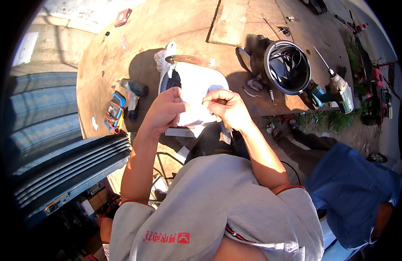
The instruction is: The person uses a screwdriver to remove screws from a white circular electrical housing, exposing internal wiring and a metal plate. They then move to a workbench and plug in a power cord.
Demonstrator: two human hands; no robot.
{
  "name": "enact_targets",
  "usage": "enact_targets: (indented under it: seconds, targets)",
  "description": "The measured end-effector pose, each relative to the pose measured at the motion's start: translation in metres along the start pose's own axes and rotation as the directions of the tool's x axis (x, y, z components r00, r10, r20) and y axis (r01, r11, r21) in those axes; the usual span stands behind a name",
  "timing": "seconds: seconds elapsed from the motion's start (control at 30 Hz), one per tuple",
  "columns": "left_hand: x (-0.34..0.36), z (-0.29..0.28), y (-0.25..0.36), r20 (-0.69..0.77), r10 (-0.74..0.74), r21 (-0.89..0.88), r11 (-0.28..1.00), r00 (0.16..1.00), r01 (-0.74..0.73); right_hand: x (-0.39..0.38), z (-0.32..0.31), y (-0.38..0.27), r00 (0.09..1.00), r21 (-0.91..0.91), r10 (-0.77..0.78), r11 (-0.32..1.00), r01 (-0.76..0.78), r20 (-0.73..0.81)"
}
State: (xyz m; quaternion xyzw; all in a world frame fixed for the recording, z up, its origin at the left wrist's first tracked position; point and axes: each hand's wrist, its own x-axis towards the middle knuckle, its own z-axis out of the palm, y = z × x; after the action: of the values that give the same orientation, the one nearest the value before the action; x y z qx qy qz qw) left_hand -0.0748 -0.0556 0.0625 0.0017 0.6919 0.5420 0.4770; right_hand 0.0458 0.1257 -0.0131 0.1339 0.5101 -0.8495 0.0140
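Note:
Before me on the table sits a white, rounded object (196,78), so washed out by sunlight that I cannot make out its kind. My left hand (166,111) is closed at its left side, fingers curled inward; whatever they grip is hidden. On the right, my right hand (227,108) pinches something small and dark between thumb and forefinger, with its other fingers curled. Just beyond the white object, a thin shiny disc (190,60) is seen nearly edge-on. Crumpled clear plastic (162,60) lies at its far left.
Left on the table (153,26) are a cordless drill (133,92) and a blue multimeter (115,109) with leads. A bucket of black cables (288,65), a power tool with a long bit (338,91) and a small screwdriver (272,96) are right. A person in blue (348,187) is nearby.

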Motion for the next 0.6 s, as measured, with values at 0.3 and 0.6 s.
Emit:
enact_targets:
  seconds: [0.3, 0.6]
  targets:
    - [0.001, 0.001, 0.001, 0.007, -0.017, -0.021, 1.000, 1.000, 0.017, 0.008, -0.003, -0.012, 0.994, 0.012, 0.110, 0.994, -0.110, 0.023]
    - [-0.007, 0.007, 0.009, 0.050, -0.001, -0.001, 1.000, 0.999, 0.001, 0.022, -0.007, -0.023, 0.970, -0.187, 0.245, 0.952, -0.240, -0.001]
